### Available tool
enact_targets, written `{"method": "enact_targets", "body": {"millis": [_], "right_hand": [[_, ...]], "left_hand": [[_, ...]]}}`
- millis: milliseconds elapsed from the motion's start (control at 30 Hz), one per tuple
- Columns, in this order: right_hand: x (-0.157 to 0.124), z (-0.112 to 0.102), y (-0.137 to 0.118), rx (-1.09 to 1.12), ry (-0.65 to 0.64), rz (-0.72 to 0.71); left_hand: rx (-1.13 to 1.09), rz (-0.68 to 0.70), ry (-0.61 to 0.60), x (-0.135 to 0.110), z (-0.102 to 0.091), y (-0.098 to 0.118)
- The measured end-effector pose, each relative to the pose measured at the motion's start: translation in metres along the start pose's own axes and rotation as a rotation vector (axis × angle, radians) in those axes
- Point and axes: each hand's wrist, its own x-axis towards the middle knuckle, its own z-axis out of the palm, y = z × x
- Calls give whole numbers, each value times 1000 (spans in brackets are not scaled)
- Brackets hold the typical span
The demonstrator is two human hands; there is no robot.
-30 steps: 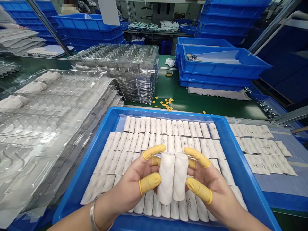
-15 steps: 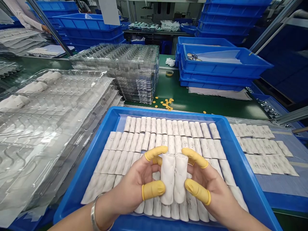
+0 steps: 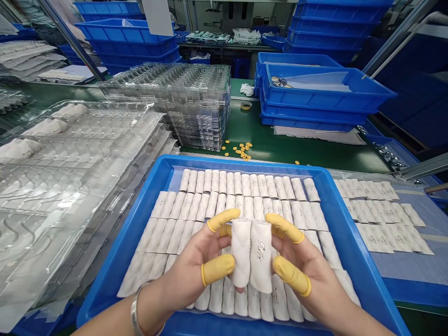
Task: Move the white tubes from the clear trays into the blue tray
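Observation:
Two white wrapped rolls are held upright side by side above the blue tray [image 3: 115,242]. My left hand [image 3: 187,268], with yellow finger cots on thumb and fingers, is closed around the left roll [image 3: 241,254]. Around the right roll [image 3: 261,261], which shows black handwriting on its front, my right hand [image 3: 308,268] is closed, also in yellow finger cots. The rolls touch or nearly touch each other. Beneath them, rows of similar white rolls [image 3: 189,205] fill the tray; my hands hide part of the middle rows.
Clear plastic trays [image 3: 115,154] are stacked at left, with a taller stack [image 3: 203,107] behind. Small yellow discs [image 3: 241,151] and a tape roll [image 3: 246,106] lie on the green bench. Blue bins [image 3: 315,100] stand back right; more white rolls [image 3: 388,212] lie at right.
The right roll has turned, bringing black handwriting to face me. Both rolls have shifted slightly up and left, and my right thumb has moved a little off its front.

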Motion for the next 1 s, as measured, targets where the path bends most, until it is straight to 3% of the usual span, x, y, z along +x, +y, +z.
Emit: {"method": "enact_targets", "body": {"millis": [167,533,667,833,1000], "right_hand": [[0,1,4,74,-29,31],[-1,2,0,-20,-19,36],[-5,2,4,-238,19,8],[-4,3,8,-436,28,-130],[2,5,17,-527,72,-245]], "left_hand": [[-20,-7,-9,0,-1,-3],[-17,-60,22,-2,-1,-1],[205,-61,32,-9,-2,-5],[661,108,80,-9,-2,-6],[718,225,70,-3,-1,-1]]}}
